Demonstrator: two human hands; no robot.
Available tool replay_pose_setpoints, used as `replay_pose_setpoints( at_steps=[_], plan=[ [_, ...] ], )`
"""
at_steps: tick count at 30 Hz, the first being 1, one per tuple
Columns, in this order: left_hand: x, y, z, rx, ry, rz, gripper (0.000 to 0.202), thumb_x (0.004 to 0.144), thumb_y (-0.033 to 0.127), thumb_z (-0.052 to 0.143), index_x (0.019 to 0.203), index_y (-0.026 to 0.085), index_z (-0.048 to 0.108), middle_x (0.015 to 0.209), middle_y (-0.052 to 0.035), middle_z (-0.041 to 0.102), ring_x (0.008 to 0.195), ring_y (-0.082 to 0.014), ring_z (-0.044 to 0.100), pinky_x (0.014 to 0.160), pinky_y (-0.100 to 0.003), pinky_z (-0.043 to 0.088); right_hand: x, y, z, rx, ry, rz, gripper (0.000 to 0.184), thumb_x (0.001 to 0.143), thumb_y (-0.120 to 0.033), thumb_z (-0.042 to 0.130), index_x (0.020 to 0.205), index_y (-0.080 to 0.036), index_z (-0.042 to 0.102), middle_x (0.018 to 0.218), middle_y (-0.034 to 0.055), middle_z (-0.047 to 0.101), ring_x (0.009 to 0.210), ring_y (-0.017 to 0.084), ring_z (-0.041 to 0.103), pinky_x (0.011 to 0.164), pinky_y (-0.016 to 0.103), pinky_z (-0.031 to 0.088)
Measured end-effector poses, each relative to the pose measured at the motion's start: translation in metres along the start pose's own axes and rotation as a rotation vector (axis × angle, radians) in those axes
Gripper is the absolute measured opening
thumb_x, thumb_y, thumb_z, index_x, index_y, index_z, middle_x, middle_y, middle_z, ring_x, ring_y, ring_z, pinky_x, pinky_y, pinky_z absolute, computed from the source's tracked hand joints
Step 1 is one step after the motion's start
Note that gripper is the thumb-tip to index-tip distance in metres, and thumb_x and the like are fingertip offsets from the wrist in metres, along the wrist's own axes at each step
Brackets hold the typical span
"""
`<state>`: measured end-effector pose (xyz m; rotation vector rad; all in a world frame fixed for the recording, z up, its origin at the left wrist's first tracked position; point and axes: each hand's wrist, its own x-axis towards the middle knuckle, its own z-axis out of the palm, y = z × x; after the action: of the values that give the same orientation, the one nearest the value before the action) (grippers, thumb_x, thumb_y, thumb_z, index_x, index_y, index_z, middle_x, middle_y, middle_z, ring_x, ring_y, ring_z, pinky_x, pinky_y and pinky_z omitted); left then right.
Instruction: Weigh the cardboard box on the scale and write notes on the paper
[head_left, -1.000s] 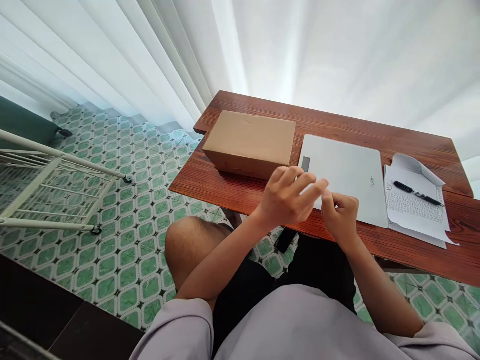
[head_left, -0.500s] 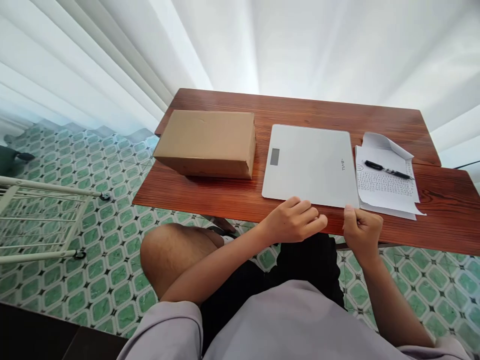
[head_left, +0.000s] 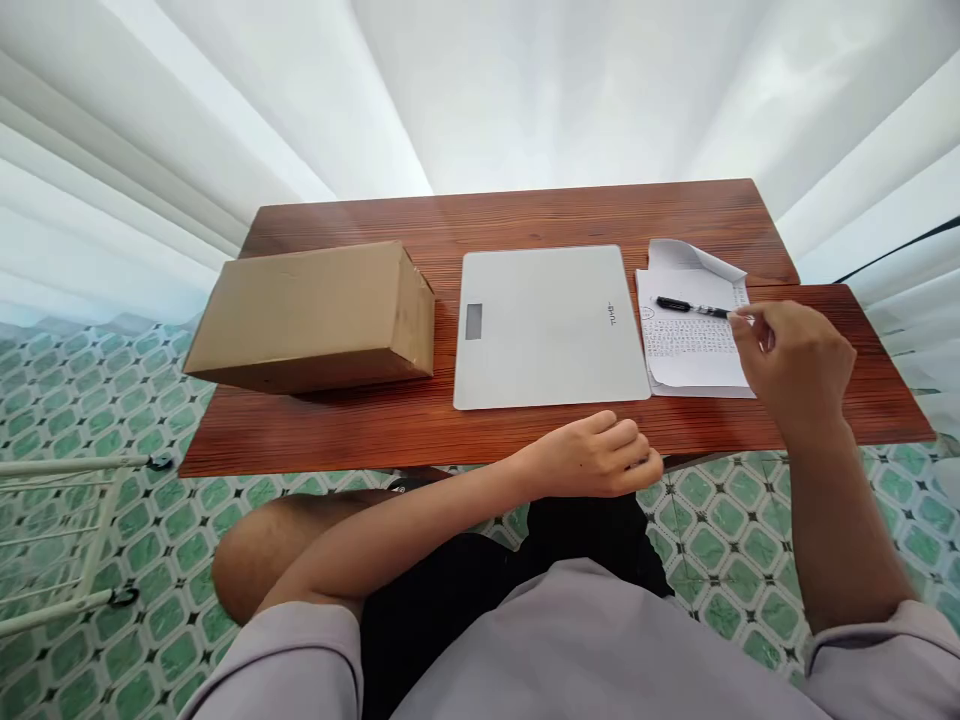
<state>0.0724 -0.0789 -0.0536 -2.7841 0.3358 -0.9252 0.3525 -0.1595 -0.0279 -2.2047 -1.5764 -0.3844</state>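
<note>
Left hand point(head_left: 600, 460) loosely curled, palm down, forearm bent across body. Right hand point(head_left: 787, 360) extended forward, fingers half-curled.

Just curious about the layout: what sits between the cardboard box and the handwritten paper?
In the head view, a flat white scale lies between the cardboard box and the paper.

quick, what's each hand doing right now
Left hand: loosely curled, empty, at the table edge.
Right hand: open, fingers at the pen, not gripping it.

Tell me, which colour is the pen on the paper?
Black, seen in the head view: pen.
</note>
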Motion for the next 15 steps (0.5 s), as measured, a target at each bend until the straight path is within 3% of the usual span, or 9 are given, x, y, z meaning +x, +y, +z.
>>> replay_pose_setpoints(
  at_steps=[2,4,8,15],
  plan=[
    [0.018,0.0,0.015,0.014,0.004,0.071,0.011,0.097,0.02,0.055,0.105,0.017,0.062,0.09,-0.0043,0.063,0.081,-0.0147,0.055,0.073,-0.03,0.042,0.01,0.018,0.006,-0.093,-0.087,-0.005,0.061,0.102,-0.059,0.032,0.129,-0.017,0.068,0.095,0.0118,0.066,0.099,0.02,0.062,0.068,0.036,0.034],
    [0.035,0.0,0.031,0.065,0.005,0.122,0.017,0.099,0.02,0.051,0.112,0.017,0.062,0.101,-0.0076,0.067,0.092,-0.0172,0.06,0.08,-0.032,0.044,0.015,0.029,0.015,-0.197,-0.12,-0.013,0.058,0.106,-0.052,0.03,0.138,-0.017,0.062,0.105,0.0139,0.066,0.108,0.025,0.061,0.066,0.036,0.034],
    [0.064,0.0,0.058,0.151,-0.033,0.139,0.026,0.101,0.022,0.045,0.122,0.016,0.06,0.123,-0.014,0.067,0.11,-0.0232,0.062,0.092,-0.037,0.044,0.018,0.036,0.035,-0.317,-0.175,-0.015,0.038,0.104,-0.032,0.05,0.137,-0.019,0.063,0.106,0.0136,0.068,0.103,0.027,0.06,0.06,0.033,0.03],
    [0.076,0.003,0.073,0.139,-0.149,0.044,0.035,0.102,0.022,0.036,0.127,0.011,0.057,0.132,-0.0219,0.062,0.116,-0.0308,0.062,0.094,-0.044,0.044,0.019,0.043,0.049,-0.317,-0.203,-0.036,0.031,0.104,-0.034,0.05,0.122,-0.021,0.071,0.101,0.0103,0.067,0.098,0.024,0.058,0.059,0.032,0.029]
  ],
)
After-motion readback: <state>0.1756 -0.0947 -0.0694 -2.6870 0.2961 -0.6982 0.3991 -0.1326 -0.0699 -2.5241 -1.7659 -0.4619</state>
